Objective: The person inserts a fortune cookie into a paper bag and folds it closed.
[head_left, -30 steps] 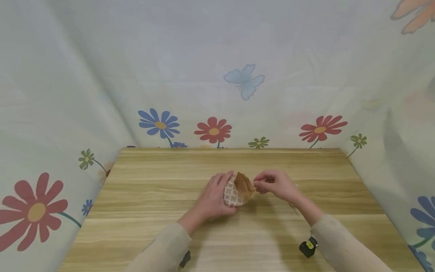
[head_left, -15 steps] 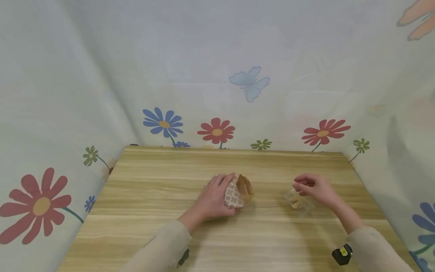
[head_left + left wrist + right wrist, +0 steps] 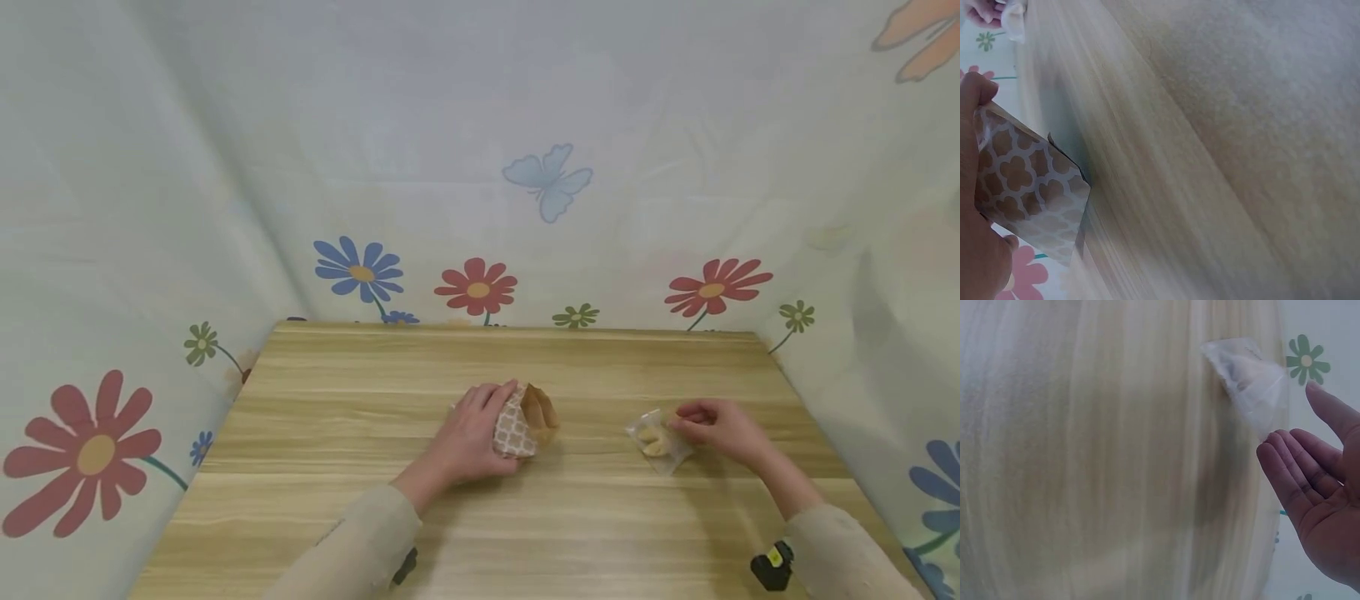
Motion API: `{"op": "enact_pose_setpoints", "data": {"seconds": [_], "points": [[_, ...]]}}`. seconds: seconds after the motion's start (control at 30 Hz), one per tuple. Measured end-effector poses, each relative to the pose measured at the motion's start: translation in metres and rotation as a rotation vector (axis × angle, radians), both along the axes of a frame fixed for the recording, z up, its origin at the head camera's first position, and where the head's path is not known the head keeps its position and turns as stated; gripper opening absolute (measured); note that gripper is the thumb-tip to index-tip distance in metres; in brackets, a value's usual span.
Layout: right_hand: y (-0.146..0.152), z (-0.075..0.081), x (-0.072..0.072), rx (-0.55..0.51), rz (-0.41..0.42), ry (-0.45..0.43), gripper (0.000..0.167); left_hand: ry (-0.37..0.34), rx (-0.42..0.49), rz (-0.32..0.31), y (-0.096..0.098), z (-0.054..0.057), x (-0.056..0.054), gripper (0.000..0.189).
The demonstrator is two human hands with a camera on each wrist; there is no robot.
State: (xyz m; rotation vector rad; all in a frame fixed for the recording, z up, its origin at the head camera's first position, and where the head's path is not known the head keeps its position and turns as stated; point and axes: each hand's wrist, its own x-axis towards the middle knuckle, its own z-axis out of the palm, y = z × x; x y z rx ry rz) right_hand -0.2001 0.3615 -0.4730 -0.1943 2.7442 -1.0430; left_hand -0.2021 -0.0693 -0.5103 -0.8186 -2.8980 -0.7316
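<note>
In the head view, the left hand (image 3: 468,437) grips a patterned paper bag (image 3: 514,429) near the middle of the wooden table (image 3: 375,375), and the bag's brown-lined mouth gapes toward the right hand (image 3: 722,429). That hand is well apart from the left, its fingertips at the edge of a clear packet (image 3: 669,460) on the right half of the table, with pale yellowish pieces inside; from here it could pass for a pinch. A black device (image 3: 772,567) shows at the right sleeve (image 3: 840,542), and a flowered cloth (image 3: 420,167) hangs behind. The left wrist view shows the bag's flat side close up, white lattice on brown, with the thumb and fingers on opposite edges; its open mouth is not clear here. The right hand and a whitish shape appear small in the corner. The right wrist view leaves out the bag but shows the palm: fingers extended, thumb spread away from them, clamped on nothing. The packet's corner meets the fingertips, though I cannot tell whether they touch; its contents blur behind the film.
</note>
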Motion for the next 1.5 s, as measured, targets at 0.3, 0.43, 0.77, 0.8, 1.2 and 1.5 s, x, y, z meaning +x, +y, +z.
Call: {"op": "enact_pose_setpoints", "data": {"seconds": [0.3, 0.43, 0.77, 0.8, 1.2, 1.5], "points": [[0.001, -0.016, 0.001, -0.013, 0.031, -0.013, 0.034, -0.001, -0.004, 0.000, 0.000, -0.001, 0.000, 0.117], [-0.001, -0.020, 0.001, -0.022, 0.027, -0.032, 0.033, 0.006, -0.003, -0.003, 0.000, -0.001, 0.000, 0.117], [-0.004, -0.027, 0.002, -0.079, 0.025, -0.070, 0.027, 0.013, -0.013, -0.001, 0.000, -0.002, 0.002, 0.116], [-0.004, -0.028, 0.002, -0.081, 0.023, -0.073, 0.026, 0.012, -0.011, 0.000, -0.001, -0.002, 0.002, 0.116], [-0.006, -0.037, 0.008, -0.186, 0.025, -0.038, 0.020, 0.007, -0.015, 0.007, -0.002, -0.003, 0.003, 0.116], [-0.021, -0.034, 0.009, -0.227, -0.054, -0.041, 0.025, 0.022, -0.011, 0.016, -0.001, -0.004, 0.003, 0.115]]}}
